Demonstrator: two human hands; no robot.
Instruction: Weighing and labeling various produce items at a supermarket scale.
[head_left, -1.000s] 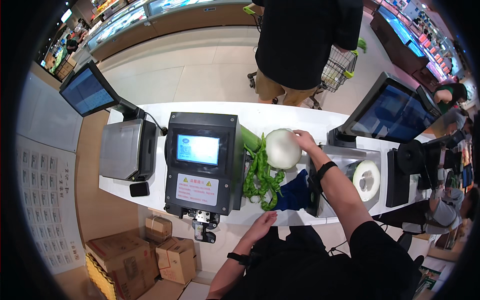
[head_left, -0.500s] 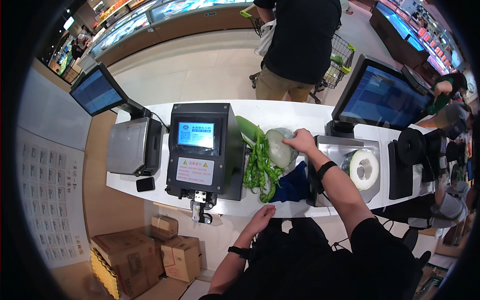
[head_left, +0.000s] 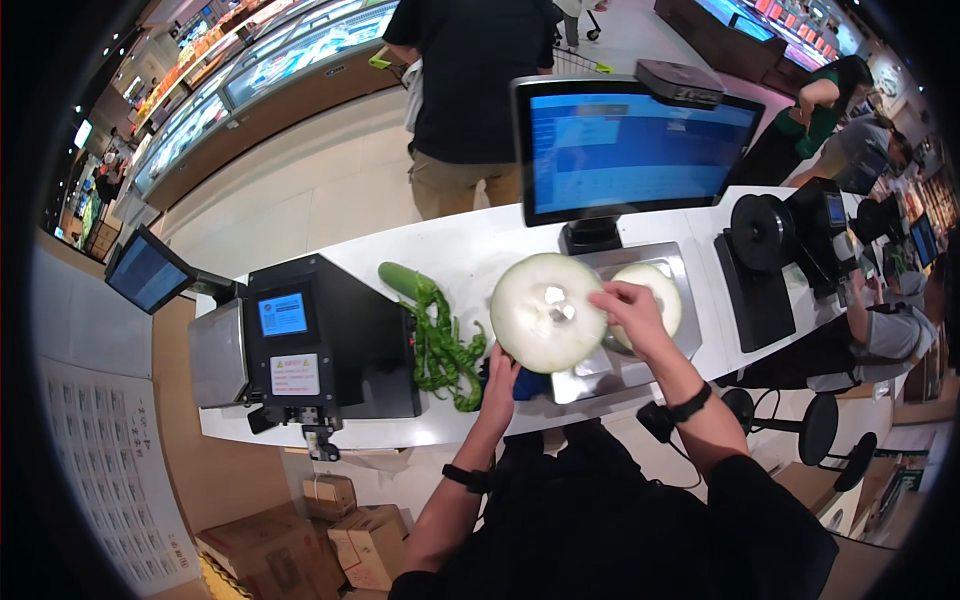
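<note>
Between my two hands is a large round piece of winter melon, its pale cut face and hollow core turned up toward me. My left hand supports its lower left edge. The fingers of my right hand grip its right edge. Behind it, a second winter melon piece rests on the metal scale plate, partly hidden by the held piece and my right hand. Left of the held piece lie long green peppers and a long green gourd-like vegetable. A blue cloth shows only in part.
A black machine with a small screen stands left on the white counter. The scale's large monitor rises behind. Another black device is at right. A person in black stands across the counter; cardboard boxes sit below left.
The winter melon piece beside the peppers has been lifted and turned cut face up. My left hand has come up to it. The view has shifted right, and the person opposite appears farther left.
</note>
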